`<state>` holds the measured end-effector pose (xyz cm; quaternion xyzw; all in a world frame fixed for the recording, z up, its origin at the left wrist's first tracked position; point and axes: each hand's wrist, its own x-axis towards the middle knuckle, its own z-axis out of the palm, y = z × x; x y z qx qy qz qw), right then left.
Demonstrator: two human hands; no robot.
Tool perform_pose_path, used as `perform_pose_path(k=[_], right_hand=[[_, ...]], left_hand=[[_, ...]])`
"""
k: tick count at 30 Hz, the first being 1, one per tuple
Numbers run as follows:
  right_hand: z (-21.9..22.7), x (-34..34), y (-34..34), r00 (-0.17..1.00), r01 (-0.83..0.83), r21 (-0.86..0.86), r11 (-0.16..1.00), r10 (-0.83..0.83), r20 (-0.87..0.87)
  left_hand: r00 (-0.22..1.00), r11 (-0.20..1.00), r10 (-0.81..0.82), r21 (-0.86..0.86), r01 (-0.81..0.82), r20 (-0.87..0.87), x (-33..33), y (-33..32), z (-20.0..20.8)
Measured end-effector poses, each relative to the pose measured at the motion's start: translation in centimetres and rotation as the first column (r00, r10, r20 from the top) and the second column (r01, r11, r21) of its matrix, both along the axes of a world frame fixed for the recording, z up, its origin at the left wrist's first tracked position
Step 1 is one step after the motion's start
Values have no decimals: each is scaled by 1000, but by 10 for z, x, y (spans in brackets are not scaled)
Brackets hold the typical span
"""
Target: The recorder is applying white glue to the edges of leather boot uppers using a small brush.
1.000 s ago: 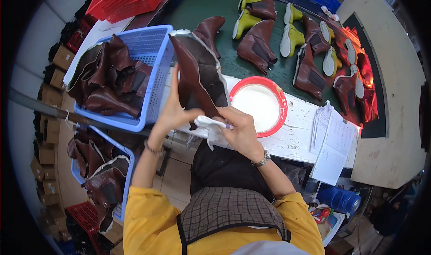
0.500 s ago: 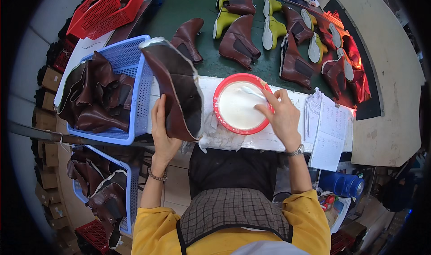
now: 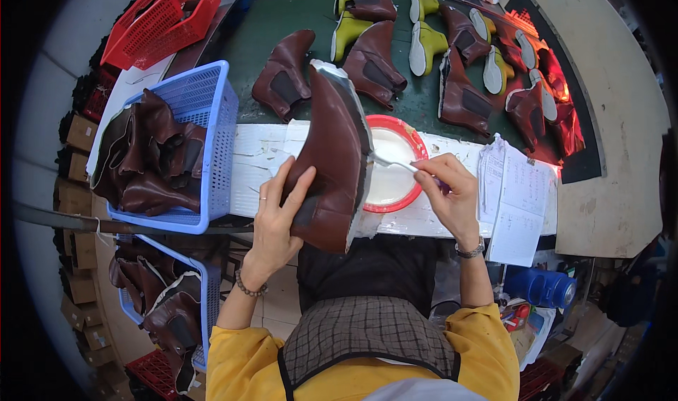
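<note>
We find the brown boot upper (image 3: pixel 330 150) raised over the front edge of the white counter (image 3: pixel 247 196), overlapping the left of the red-rimmed bowl (image 3: pixel 418 143); fingers of the left hand (image 3: pixel 277 214) grasp the boot's left side, while those of the right hand (image 3: pixel 452 196) pinch a slim pale tool (image 3: pixel 397 164) at its right edge. We judge the upper light, flexible and smooth enough to slip, so we favour a broad hold on its brown side, clear of that pale edge.

Red baskets (image 3: pixel 145 37) stand upper left, cardboard boxes (image 3: pixel 82 133) below, paper sheets (image 3: pixel 519 214) and a blue container (image 3: pixel 540 288) right
</note>
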<state>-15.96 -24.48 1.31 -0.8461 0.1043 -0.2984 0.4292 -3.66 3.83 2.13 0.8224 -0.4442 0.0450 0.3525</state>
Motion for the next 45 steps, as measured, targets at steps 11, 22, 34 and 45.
perform_pose_path(k=[11, 22, 34, 45], right_hand=[[7, 36, -31, 975, 163, -309, 937, -105, 196], [-14, -1, -4, 983, -84, 4, 996, 82, 165], [-7, -12, 17, 978, -184, -36, 982, 186, 98], [-15, -4, -18, 973, 52, -182, 982, -91, -214]], left_hand=[[971, 970, -241, 41, 240, 9, -11, 10, 10], [1000, 986, -9, -168, 6, -19, 4, -18, 7], [976, 920, 184, -369, -129, 118, 21, -43, -11], [877, 822, 23, -490, -289, -480, 41, 16, -37]])
